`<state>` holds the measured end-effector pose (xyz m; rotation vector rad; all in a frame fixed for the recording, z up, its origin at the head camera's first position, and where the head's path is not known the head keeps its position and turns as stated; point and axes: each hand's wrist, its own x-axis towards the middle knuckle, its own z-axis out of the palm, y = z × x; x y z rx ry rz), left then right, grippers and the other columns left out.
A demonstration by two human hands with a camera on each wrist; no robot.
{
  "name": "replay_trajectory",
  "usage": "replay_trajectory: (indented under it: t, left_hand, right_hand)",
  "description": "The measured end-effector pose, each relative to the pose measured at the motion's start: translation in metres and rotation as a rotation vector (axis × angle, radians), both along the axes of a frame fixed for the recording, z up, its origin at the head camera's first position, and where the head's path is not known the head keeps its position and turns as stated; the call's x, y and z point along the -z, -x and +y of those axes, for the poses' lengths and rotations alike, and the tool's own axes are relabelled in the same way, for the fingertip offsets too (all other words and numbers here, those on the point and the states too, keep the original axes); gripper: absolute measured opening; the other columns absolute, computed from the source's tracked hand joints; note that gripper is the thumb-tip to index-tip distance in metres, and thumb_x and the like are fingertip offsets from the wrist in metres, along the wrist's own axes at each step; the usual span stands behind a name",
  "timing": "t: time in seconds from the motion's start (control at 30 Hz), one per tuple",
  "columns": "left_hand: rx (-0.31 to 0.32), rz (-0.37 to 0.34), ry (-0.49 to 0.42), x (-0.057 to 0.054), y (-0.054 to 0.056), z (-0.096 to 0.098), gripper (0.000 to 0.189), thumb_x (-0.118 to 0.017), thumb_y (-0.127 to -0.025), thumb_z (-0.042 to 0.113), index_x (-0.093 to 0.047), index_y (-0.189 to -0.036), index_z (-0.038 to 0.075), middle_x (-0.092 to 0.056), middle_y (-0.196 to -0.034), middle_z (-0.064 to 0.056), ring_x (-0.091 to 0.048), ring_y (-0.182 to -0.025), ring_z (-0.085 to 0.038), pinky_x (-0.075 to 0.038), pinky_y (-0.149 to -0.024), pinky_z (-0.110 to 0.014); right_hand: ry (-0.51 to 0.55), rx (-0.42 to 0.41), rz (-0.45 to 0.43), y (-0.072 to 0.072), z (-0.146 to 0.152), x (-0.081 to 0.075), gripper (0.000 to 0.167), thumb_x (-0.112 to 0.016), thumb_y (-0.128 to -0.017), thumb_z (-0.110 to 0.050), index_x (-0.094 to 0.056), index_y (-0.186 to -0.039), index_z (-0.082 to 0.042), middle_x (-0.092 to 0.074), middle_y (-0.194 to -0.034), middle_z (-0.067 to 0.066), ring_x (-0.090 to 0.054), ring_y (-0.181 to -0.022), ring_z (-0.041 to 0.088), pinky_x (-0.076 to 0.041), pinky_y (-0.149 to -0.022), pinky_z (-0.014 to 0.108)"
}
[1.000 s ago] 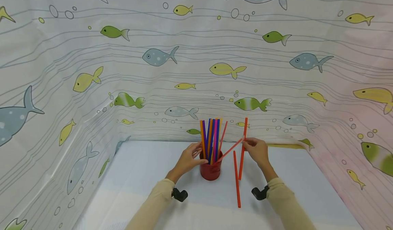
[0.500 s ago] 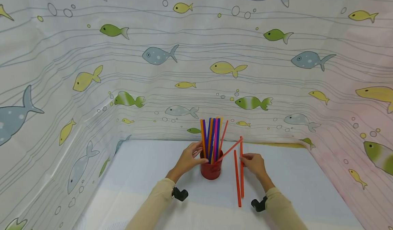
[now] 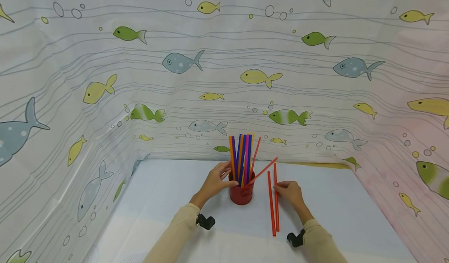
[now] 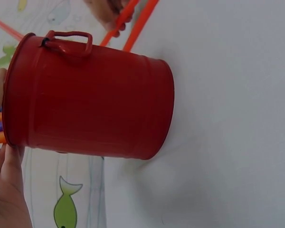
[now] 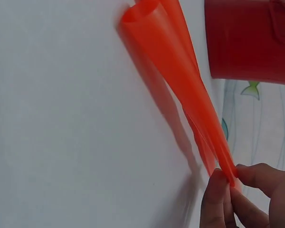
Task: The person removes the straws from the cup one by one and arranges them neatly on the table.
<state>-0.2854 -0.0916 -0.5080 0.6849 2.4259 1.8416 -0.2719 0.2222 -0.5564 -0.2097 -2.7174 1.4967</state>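
My left hand (image 3: 215, 181) holds a small red metal bucket (image 3: 241, 196) at its rim, thumb in front. Several orange, blue, purple and pink straws (image 3: 239, 157) stand upright in it. Two thin red straws lean out to its right, one of them steeply slanted (image 3: 266, 168). To the bucket's right, my right hand (image 3: 290, 193) pinches an orange-red straw (image 3: 277, 216) between thumb and fingers. Close beside lies another orange-red straw (image 3: 271, 204), nearly parallel. In the right wrist view the pinched straw (image 5: 180, 76) shows its hollow end and partly covers the other one.
A white tabletop (image 3: 168, 185) lies under everything. Fish-patterned sheeting (image 3: 196, 111) rises behind and along both sides. A yellowish strip (image 3: 315, 165) runs along the table's back edge at the right. Each wrist carries a small black camera mount.
My right hand has come down toward me with its straw, which now lies alongside the other straw rather than reaching above it. My left hand and the bucket have kept their place.
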Motion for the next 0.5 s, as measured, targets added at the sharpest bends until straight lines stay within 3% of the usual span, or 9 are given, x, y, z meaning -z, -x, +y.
replay_trajectory:
  t: [0.1, 0.27, 0.43, 0.5]
  left_hand:
    - [0.000, -0.005, -0.003, -0.0007, -0.0002, -0.0001, 0.087, -0.085, -0.075, 0.024, -0.040, -0.147, 0.005, -0.049, -0.134, -0.008, -0.050, -0.128, -0.023, -0.042, -0.105, -0.044]
    - [-0.003, -0.003, 0.006, -0.0010, 0.0000, 0.0000, 0.088, -0.085, -0.075, 0.024, -0.040, -0.148, 0.005, -0.049, -0.134, -0.007, -0.050, -0.128, -0.022, -0.043, -0.105, -0.037]
    - [0.004, 0.004, -0.004, 0.0003, 0.0003, -0.0006, 0.087, -0.085, -0.075, 0.024, -0.040, -0.148, 0.005, -0.050, -0.133, -0.008, -0.050, -0.128, -0.023, -0.041, -0.105, -0.045]
    - [0.003, 0.009, -0.001, 0.0007, 0.0006, -0.0009, 0.087, -0.085, -0.075, 0.025, -0.040, -0.148, 0.006, -0.050, -0.133, -0.007, -0.050, -0.128, -0.022, -0.042, -0.105, -0.043]
  right_hand:
    - [-0.023, 0.001, -0.001, -0.0001, -0.0008, 0.0010, 0.028, -0.075, -0.086, -0.019, -0.073, -0.100, 0.005, -0.072, -0.082, 0.007, -0.065, -0.071, 0.015, -0.054, -0.059, 0.026]
    - [-0.053, -0.013, 0.016, -0.0028, -0.0024, 0.0005, 0.028, -0.075, -0.085, -0.019, -0.074, -0.098, 0.005, -0.071, -0.081, 0.006, -0.064, -0.071, 0.015, -0.053, -0.058, 0.027]
    - [-0.076, -0.015, 0.023, -0.0030, -0.0037, 0.0024, 0.028, -0.076, -0.085, -0.019, -0.074, -0.098, 0.005, -0.071, -0.080, 0.007, -0.064, -0.069, 0.015, -0.053, -0.058, 0.027]
    - [-0.089, -0.017, 0.023, -0.0026, -0.0037, 0.0040, 0.028, -0.076, -0.085, -0.019, -0.074, -0.098, 0.005, -0.072, -0.080, 0.007, -0.064, -0.068, 0.015, -0.053, -0.057, 0.027]
